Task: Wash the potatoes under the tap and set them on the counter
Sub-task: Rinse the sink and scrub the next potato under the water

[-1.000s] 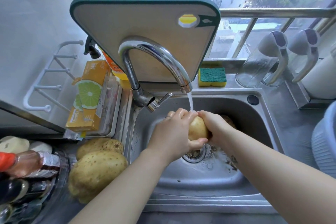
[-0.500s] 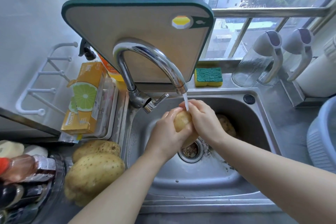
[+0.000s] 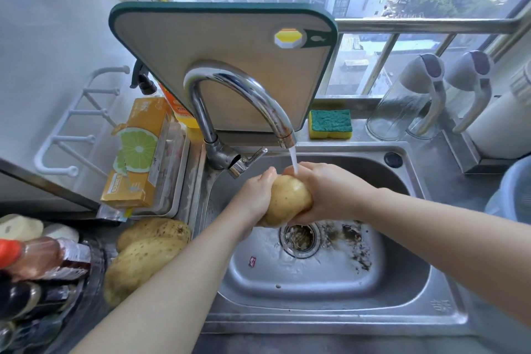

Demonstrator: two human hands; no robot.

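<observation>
A yellow potato (image 3: 287, 199) is held over the steel sink (image 3: 316, 290), just under the running tap (image 3: 244, 95). My left hand (image 3: 254, 195) grips its left side and my right hand (image 3: 330, 192) wraps its right side and top, where the water stream lands. Two more potatoes (image 3: 143, 256) lie on the counter left of the sink, one behind the other. Dirt and peel bits lie on the sink floor beside the drain (image 3: 300, 237).
A cutting board (image 3: 224, 66) leans behind the tap. A sponge (image 3: 330, 123) sits on the back ledge, glass jugs (image 3: 408, 100) to its right. An orange box (image 3: 138, 152) on a tray stands at the left, bottles (image 3: 37, 261) at the front left.
The potato has been turned in both hands under the stream and its broad side now faces up. A potato seen earlier behind my right hand in the sink is out of sight now.
</observation>
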